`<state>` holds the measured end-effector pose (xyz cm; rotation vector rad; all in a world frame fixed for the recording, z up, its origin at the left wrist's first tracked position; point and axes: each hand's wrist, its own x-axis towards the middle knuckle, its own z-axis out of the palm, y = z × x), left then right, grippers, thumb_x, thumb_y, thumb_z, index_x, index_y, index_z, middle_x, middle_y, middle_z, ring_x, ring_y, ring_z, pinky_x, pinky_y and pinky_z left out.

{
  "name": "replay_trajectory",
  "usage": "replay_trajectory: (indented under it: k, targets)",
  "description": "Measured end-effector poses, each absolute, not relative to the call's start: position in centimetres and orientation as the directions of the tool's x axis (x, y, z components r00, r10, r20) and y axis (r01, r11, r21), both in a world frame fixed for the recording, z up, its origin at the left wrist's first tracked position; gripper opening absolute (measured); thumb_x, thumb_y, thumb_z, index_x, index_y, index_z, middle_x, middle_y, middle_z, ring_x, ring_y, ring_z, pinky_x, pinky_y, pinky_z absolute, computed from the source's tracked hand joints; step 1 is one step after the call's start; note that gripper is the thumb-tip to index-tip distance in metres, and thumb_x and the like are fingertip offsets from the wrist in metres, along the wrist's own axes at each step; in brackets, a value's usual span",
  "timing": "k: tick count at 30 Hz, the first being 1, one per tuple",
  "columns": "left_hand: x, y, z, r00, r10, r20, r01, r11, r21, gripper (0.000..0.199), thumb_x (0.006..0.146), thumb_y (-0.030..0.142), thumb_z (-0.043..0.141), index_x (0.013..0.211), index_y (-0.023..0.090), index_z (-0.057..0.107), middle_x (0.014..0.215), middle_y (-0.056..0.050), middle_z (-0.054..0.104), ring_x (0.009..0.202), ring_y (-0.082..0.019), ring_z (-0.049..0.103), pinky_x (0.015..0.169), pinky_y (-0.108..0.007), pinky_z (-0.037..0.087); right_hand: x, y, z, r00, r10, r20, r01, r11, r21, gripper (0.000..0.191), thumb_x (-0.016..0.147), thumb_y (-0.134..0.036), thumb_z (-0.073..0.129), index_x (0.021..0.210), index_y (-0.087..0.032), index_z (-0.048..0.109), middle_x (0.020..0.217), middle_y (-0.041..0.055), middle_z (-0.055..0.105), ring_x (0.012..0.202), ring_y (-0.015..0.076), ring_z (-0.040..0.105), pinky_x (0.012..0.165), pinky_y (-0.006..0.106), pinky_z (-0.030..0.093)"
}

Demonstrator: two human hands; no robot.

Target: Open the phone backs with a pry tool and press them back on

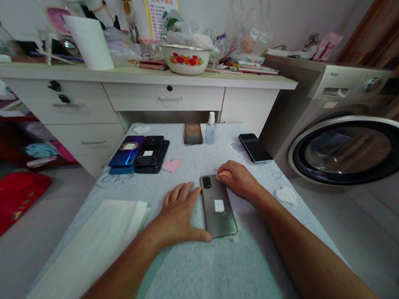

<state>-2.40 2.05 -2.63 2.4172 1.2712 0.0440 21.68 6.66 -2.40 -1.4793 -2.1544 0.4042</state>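
A grey phone [220, 220] lies back up on the cloth-covered table [191, 283], a small white label on its back. My left hand [182, 216] rests at its left edge, fingers spread, the thumb by the lower left corner. At the upper right corner, my right hand [238, 178] is closed on a small orange thing [222, 175] that touches the phone. Several phones [138, 154] are stacked at the back left. Another phone [255, 147] lies screen up at the right. A clear spray bottle [210, 130] stands at the back.
White sheets [88, 260] lie along the table's left side. A pixelated box-like thing [193, 133] is beside the bottle. Behind stands a white drawer desk [129, 97] with a flowered basin [187, 59] and a paper roll [90, 43]. A washing machine [342, 90] stands at the right.
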Motion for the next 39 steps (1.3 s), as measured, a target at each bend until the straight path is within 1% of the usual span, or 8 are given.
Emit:
replay_trajectory:
  k: [8,12,16,23,27,30,36,39]
  targets:
    - [-2.2,1.8,-1.9,0.574,0.798,-0.187,0.792,-0.481,0.376,0.121,0.053,0.077,0.066,0.150,0.018,0.023,0.158,-0.018,0.017,0.143,-0.043,0.010,0.112,-0.056,0.016,22.5,5.3,-0.8,-0.399,0.916,0.033,0.714,0.333,-0.616,0.009,0.078,-0.017,0.064,0.086,-0.019,0.069,0.085,0.0007,0.065,0.078,0.0140,0.058,0.073,0.026,0.043]
    - [-2.2,1.9,-2.1,0.585,0.795,-0.158,0.776,-0.492,0.394,0.120,0.053,0.077,0.067,0.150,0.021,0.023,0.158,-0.018,0.018,0.142,-0.045,0.011,0.111,-0.059,0.016,22.9,4.7,0.0,-0.480,0.872,-0.098,0.656,0.283,-0.700,0.007,0.076,-0.018,0.064,0.081,-0.018,0.068,0.077,-0.0015,0.065,0.071,0.0123,0.058,0.066,0.023,0.044]
    - [-2.2,1.9,-2.1,0.580,0.798,-0.162,0.781,-0.490,0.387,0.119,0.053,0.075,0.068,0.149,0.020,0.024,0.158,-0.017,0.018,0.143,-0.044,0.011,0.112,-0.058,0.016,23.2,4.4,0.3,-0.540,0.816,-0.206,0.621,0.221,-0.752,0.007,0.076,-0.021,0.064,0.080,-0.017,0.068,0.069,-0.0032,0.062,0.064,0.0112,0.056,0.059,0.021,0.042]
    - [-2.2,1.9,-1.9,0.578,0.796,-0.179,0.793,-0.495,0.355,0.121,0.053,0.078,0.066,0.149,0.017,0.025,0.158,-0.019,0.017,0.144,-0.041,0.011,0.113,-0.056,0.017,22.8,4.8,-0.7,-0.404,0.913,-0.059,0.654,0.243,-0.716,0.007,0.078,-0.019,0.064,0.083,-0.018,0.067,0.077,-0.0013,0.064,0.071,0.0122,0.057,0.067,0.024,0.043]
    - [-2.1,1.9,-2.2,0.581,0.797,-0.164,0.788,-0.500,0.360,0.128,0.047,0.080,0.067,0.150,0.016,0.024,0.158,-0.020,0.017,0.143,-0.043,0.011,0.112,-0.057,0.017,22.4,5.4,-1.6,-0.303,0.947,0.108,0.708,0.299,-0.640,0.009,0.080,-0.021,0.063,0.087,-0.018,0.068,0.085,0.0017,0.065,0.080,0.0147,0.059,0.075,0.027,0.043]
    - [-2.1,1.9,-2.4,0.580,0.797,-0.170,0.791,-0.502,0.348,0.129,0.048,0.081,0.066,0.150,0.014,0.023,0.158,-0.021,0.014,0.143,-0.043,0.010,0.113,-0.057,0.015,22.1,5.9,-2.3,-0.241,0.951,0.193,0.758,0.308,-0.575,0.009,0.083,-0.023,0.063,0.087,-0.018,0.068,0.088,0.0033,0.066,0.085,0.0163,0.059,0.079,0.028,0.042]
    - [-2.1,1.8,-2.3,0.578,0.799,-0.168,0.793,-0.501,0.347,0.127,0.051,0.079,0.067,0.150,0.013,0.022,0.158,-0.021,0.014,0.144,-0.042,0.009,0.114,-0.055,0.014,21.9,6.8,-3.6,-0.134,0.957,0.257,0.811,0.255,-0.527,0.010,0.084,-0.024,0.062,0.088,-0.018,0.069,0.090,0.0050,0.066,0.085,0.0171,0.058,0.080,0.028,0.042]
    - [-2.1,1.8,-2.1,0.575,0.799,-0.175,0.793,-0.491,0.360,0.127,0.049,0.078,0.067,0.150,0.013,0.023,0.158,-0.020,0.015,0.143,-0.044,0.010,0.114,-0.056,0.014,21.9,7.0,-3.8,-0.128,0.956,0.264,0.822,0.251,-0.511,0.012,0.085,-0.025,0.061,0.089,-0.017,0.070,0.090,0.0055,0.066,0.085,0.0175,0.058,0.080,0.028,0.042]
